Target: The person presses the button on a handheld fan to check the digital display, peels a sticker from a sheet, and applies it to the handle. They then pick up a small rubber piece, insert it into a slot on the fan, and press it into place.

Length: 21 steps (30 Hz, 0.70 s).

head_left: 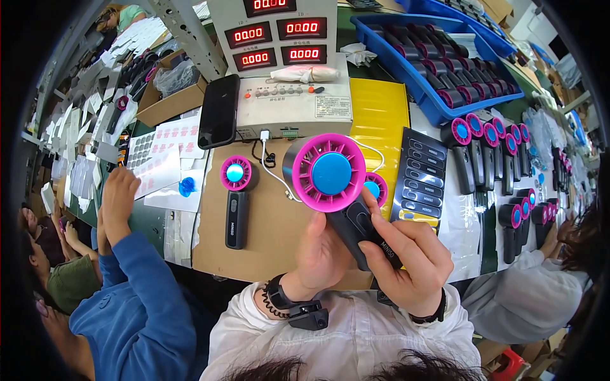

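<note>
A black handheld fan (354, 228) with a pink grille and a blue round centre is held up over the bench, its head tilted to the upper left. My right hand (416, 260) pinches its handle between thumb and fingers. Cupped at the handle's left side, my left hand (321, 254) supports it; some of its fingers are hidden behind the fan. A second handheld fan (236, 216) lies on a brown cardboard sheet (273, 235) to the left. Behind the held one, another pink fan head (377, 188) shows only partly.
A test meter (298, 105) with red displays stands ahead, a black phone (219, 111) leaning on it and a white cable (273, 166) running out. Right are a black sticker sheet (416, 178), several fans and a blue crate (438, 114). Co-workers sit on both sides, one in a blue sleeve (149, 273).
</note>
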Available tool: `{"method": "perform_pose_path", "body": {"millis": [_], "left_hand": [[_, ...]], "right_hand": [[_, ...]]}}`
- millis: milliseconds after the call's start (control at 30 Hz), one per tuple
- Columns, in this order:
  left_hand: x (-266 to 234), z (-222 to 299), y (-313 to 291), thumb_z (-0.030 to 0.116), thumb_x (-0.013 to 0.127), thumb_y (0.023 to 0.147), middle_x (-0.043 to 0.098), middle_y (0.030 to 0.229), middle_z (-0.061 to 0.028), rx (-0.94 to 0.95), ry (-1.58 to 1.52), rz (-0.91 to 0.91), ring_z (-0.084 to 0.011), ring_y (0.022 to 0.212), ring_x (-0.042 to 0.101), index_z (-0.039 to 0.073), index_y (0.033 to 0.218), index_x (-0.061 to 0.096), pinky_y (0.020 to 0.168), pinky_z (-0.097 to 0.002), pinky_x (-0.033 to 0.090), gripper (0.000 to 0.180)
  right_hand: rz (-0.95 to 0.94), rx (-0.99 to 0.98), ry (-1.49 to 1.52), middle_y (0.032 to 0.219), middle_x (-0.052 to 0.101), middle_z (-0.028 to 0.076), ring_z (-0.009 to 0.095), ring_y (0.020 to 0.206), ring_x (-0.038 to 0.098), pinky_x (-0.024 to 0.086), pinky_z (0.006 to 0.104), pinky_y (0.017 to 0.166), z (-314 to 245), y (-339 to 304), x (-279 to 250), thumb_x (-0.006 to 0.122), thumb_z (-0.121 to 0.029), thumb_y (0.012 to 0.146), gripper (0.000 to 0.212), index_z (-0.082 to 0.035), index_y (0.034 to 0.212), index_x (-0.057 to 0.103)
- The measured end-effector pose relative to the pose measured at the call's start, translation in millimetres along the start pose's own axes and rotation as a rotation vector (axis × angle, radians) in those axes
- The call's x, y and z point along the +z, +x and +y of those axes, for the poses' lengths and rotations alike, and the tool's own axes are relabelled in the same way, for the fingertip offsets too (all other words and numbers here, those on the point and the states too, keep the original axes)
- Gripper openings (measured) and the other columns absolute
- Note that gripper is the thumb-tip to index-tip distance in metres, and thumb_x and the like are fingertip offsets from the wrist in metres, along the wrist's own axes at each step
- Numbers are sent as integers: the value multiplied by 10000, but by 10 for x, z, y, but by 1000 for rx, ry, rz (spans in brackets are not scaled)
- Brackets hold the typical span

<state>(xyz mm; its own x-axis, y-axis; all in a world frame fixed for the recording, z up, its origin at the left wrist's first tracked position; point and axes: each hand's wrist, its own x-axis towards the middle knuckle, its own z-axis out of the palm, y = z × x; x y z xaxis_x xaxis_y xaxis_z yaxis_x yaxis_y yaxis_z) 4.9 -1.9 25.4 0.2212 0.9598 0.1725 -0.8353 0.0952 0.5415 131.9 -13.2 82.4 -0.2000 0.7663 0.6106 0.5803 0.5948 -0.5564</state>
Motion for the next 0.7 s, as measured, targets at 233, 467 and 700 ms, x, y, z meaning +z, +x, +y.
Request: {"method": "perform_pose_path", "body": {"millis": [233,467,700], "left_hand": [[12,-18,30,488,304,910,449,1158,-104,-6,-8,-8,-180,1039,454,39,1250,367,915,-330,361,567],[39,-39,26,489,315,898,453,1127,-106,-15,-6,57,-179,994,456,35,1227,378,880,-326,370,564],[56,-46,42,483,315,900,457,1118,-111,9,1,47,-181,992,457,34,1230,373,871,-321,374,561]], "right_hand": [[9,2,-18,761,592,97,182,615,573,468,253,536,1,15,27,755,-2,608,366,13,962,660],[20,26,-13,747,590,89,180,603,572,465,251,523,-13,15,45,755,-1,597,358,5,944,668],[19,29,-17,744,590,92,183,604,577,466,251,522,-5,5,38,756,-6,595,344,5,929,673]]}}
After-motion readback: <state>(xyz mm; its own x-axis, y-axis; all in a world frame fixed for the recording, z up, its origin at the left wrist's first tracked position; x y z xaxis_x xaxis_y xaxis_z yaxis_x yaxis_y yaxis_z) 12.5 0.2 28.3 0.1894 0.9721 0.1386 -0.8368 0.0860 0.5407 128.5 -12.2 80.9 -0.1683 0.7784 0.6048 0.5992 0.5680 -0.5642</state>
